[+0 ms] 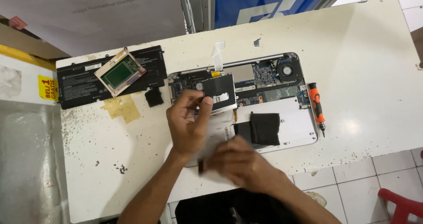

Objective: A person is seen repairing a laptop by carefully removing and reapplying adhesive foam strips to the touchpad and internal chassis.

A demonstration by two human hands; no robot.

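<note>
At frame centre, left hand [189, 122] pinches touchpad [220, 93] by its edge over open laptop [291, 131]; right hand [240, 162] blurred, grip unclear. Advice: support both edges, spare the ribbon cable [217, 56].

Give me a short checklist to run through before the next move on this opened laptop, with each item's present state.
1. Left hand grips the touchpad by its edge: ok.
2. Right hand steady: cannot tell, it is blurred.
3. Touchpad seated in the laptop: not ok, it is held tilted above the laptop.
4. Screwdriver within reach beside the laptop: ok.
5. Battery out, lying to the left: ok.
6. White ribbon cable attached at its far end: cannot tell.
</note>
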